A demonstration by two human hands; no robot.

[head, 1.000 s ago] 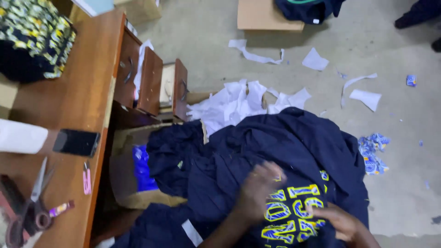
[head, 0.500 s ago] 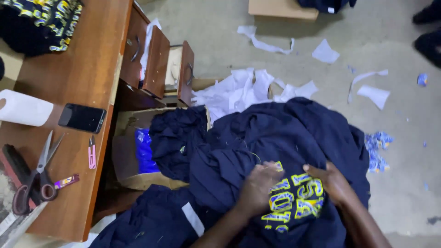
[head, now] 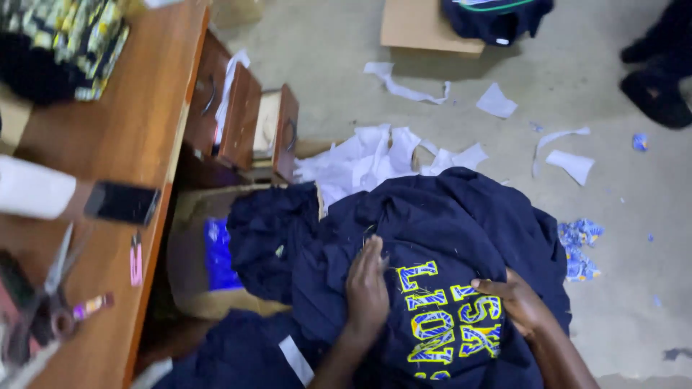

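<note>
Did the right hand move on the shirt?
Yes. The right hand slid from below the yellow letters up to their right edge.

Under my hands: navy blue garment (head: pixel 440 238) with yellow-and-blue striped embroidered lettering (head: pixel 450 313). Beside it: reddish-brown wooden desk (head: pixel 122 137), black phone (head: pixel 121 203), white paper scraps (head: pixel 375 155) on grey floor (head: pixel 620 288), blue wrapper bits (head: pixel 579 248).

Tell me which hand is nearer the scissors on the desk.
Left. The left hand rests on the navy garment toward the scissors; the right hand lies farther away, across the lettering.
</note>
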